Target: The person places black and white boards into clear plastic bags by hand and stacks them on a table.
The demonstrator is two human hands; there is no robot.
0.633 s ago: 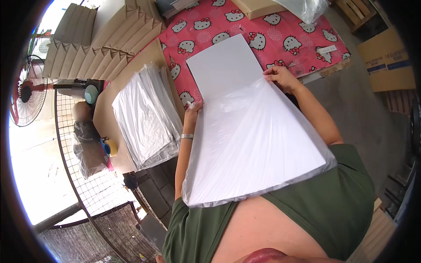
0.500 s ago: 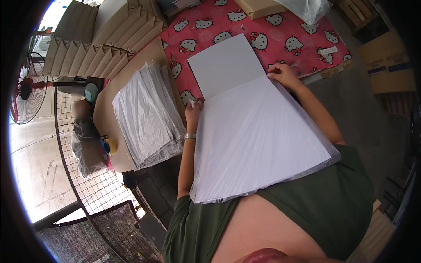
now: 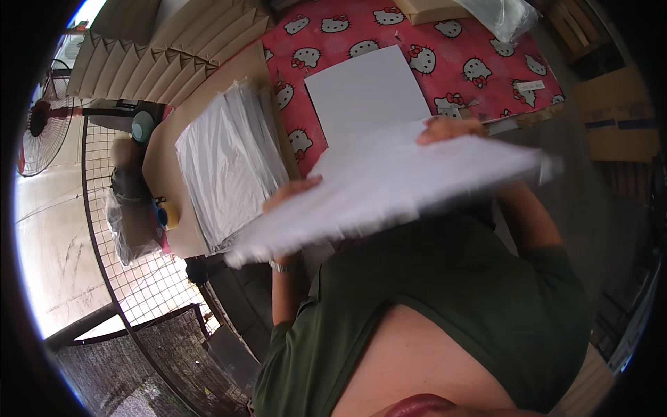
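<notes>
A large flat pack of white sheets in clear plastic [image 3: 403, 177] is tilted up in front of my chest, smeared by motion. My left hand [image 3: 292, 192] grips it at the left, fingers curled over its face. My right hand [image 3: 450, 130] is closed over its far edge on the right. Beyond the pack lies a plain white sheet or stack [image 3: 368, 90] on the pink tablecloth; the pack hides its near edge. To the left, a pile of plastic-wrapped white packs [image 3: 226, 163] rests on a brown board [image 3: 163, 160].
Folded brown cardboard pieces [image 3: 139, 73] stand in rows at the far left. A tape roll [image 3: 167, 214] sits at the brown board's left edge. A fan [image 3: 48, 118] and wire mesh [image 3: 121, 243] are further left. Clear plastic [image 3: 500, 17] lies at the far right, with cardboard boxes [image 3: 615, 104] beyond.
The wrapped pack has swung up from lying against my body, its near edge lifting and turning. Both hands now grip it, the left having moved left and nearer.
</notes>
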